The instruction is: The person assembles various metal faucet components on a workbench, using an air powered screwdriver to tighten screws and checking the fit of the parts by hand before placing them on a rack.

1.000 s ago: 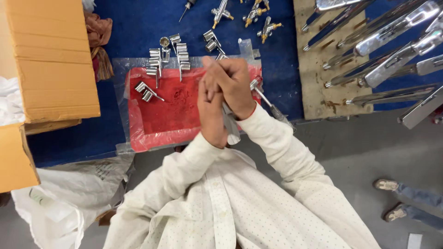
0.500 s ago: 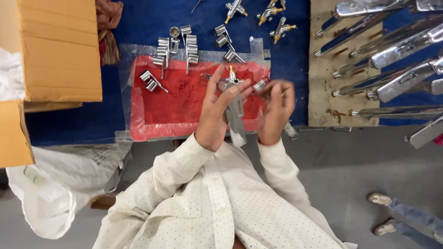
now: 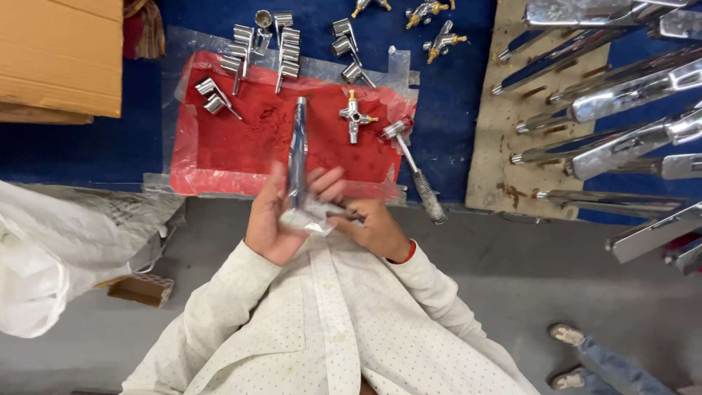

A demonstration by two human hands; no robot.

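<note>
Head view: left hand [image 3: 269, 223] cupped around a chrome spout [image 3: 297, 150], fingers [image 3: 276, 192] clasping its lower end; right hand [image 3: 369, 227] pinching its base. Spout upright over the red mat [image 3: 241, 143]. Slick metal, loose grasp: could slip, topple onto the valve [image 3: 355, 117] or hammer [image 3: 415, 170] beyond.

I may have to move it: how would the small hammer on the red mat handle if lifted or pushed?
The hammer looks all metal, so probably stiff and head-heavy. Its grip seems knurled, so likely not slippery. Lying half off the red mat, it would probably pivot about its head rather than roll.
</note>
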